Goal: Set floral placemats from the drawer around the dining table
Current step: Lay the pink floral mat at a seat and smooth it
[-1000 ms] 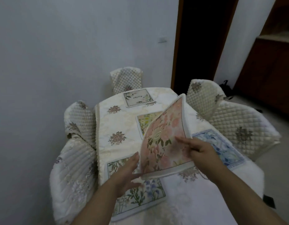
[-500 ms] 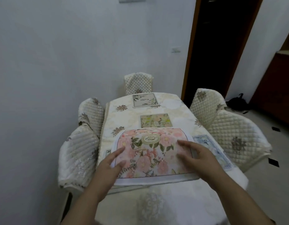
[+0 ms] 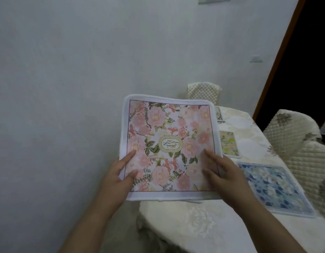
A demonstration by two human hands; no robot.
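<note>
**Above the counter's near-left corner: pink placemat in both hands**

I see the pink placemat [image 3: 170, 147] held face-up, left hand [image 3: 116, 177] and right hand [image 3: 224, 175] each grasping a side edge. On the counter [image 3: 203, 218], 1 blue placemat [image 3: 273, 187] lies flat at right.

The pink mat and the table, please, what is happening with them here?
A person holds a pink floral placemat with both hands, the left hand and the right hand on its lower corners. It is up off the table, not laid down. A blue placemat and a yellow placemat already lie on the table.
</note>
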